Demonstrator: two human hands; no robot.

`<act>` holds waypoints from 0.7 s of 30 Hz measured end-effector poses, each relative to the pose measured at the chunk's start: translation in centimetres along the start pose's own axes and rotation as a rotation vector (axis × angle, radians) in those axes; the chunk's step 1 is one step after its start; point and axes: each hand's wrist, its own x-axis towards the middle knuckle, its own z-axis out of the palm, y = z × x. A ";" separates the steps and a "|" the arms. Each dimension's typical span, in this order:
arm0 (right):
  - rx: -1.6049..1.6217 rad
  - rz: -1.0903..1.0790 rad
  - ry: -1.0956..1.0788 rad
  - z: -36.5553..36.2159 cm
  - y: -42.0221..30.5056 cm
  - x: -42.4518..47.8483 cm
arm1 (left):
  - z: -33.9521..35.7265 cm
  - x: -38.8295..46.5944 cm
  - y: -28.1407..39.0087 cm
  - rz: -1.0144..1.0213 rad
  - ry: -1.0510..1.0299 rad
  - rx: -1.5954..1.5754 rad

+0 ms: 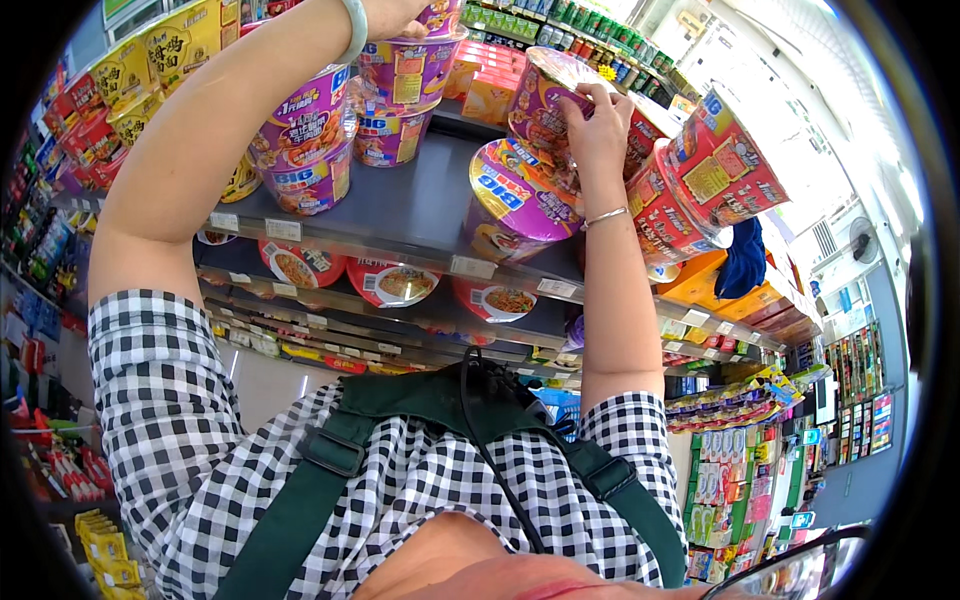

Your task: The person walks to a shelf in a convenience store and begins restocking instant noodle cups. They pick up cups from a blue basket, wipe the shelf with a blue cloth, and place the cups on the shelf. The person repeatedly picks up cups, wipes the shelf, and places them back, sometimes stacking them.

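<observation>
At the top edge, my left hand (394,16), partly cut off, rests against the topmost purple instant-noodle bucket (442,19) of a stack; its grip is not fully shown. Below that bucket are more purple buckets (405,75). With thumb and fingers at its rim, my right hand (604,124) holds a purple noodle bucket (536,105). In front of it another purple bucket with a shiny lid (517,187) stands on the grey shelf (409,191). Red noodle buckets (720,169) are stacked just right of my right hand.
Another purple stack (307,142) and yellow noodle packs (165,52) stand on the left. The shelf's front edge carries price tags (472,266). Red-lidded noodle bowls (394,281) fill the shelf below. Orange cartons (712,274) with a dark blue cloth (742,259) lie right.
</observation>
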 end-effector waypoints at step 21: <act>1.699 0.884 -0.293 -0.6 -0.6 -3.3 | 6.4 -5.4 12.2 -0.264 0.364 -2.027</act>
